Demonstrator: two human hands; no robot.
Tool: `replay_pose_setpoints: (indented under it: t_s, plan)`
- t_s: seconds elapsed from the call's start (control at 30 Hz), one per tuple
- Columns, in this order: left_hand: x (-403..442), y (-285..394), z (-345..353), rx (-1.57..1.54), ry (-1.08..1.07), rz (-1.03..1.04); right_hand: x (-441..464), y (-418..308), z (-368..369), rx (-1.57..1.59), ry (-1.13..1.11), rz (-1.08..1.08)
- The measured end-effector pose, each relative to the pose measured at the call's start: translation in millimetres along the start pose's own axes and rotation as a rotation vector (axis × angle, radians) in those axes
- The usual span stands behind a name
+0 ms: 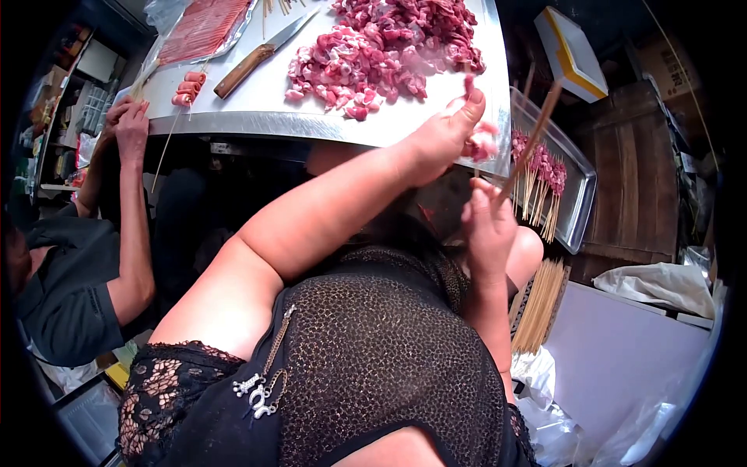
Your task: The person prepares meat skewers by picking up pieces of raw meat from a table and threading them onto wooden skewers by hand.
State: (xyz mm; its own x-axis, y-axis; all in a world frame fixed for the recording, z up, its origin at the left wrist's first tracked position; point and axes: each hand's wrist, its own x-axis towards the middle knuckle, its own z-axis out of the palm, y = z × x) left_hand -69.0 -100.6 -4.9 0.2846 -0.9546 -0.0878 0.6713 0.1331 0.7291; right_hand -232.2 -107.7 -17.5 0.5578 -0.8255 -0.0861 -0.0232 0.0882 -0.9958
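My left hand [443,140] is at the right corner of the white table, its fingers closed around raw meat with the thumb raised. Beside it, pink and white meat pieces [482,143] are threaded on a skewer. Just below, my right hand [489,233] grips the skewer's lower end. A thick brown stick [535,136] slants up from that hand, blurred; whether it is a second skewer I cannot make out. A large heap of cut raw meat [389,58] lies on the table [257,121] beyond my left hand.
A knife [264,54] and a folded-meat skewer [188,89] lie on the table near sliced meat [204,31]. A co-worker's hands [131,124] hold thin sticks at left. Right are a metal tray [580,206] with meat skewers [545,175] and bare skewers [538,307].
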Motion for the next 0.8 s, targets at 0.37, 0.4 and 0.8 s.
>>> replay_pose_setpoints:
  t_s: [0.37, 0.4, 0.8]
  plan:
    - [5.9, 72.7, -66.6, 1.999, 0.127, 0.485, -0.7, -43.9, -23.6, -0.645, 0.241, -0.15]
    - [7.3, 69.9, -67.8, 2.045, 0.138, 0.522, -3.4, -47.2, -26.8, -0.413, 0.174, -0.094]
    - [-6.7, 97.1, -73.7, 0.737, 0.304, 0.309, -7.0, -1.6, 16.5, 0.095, -0.319, 0.214]
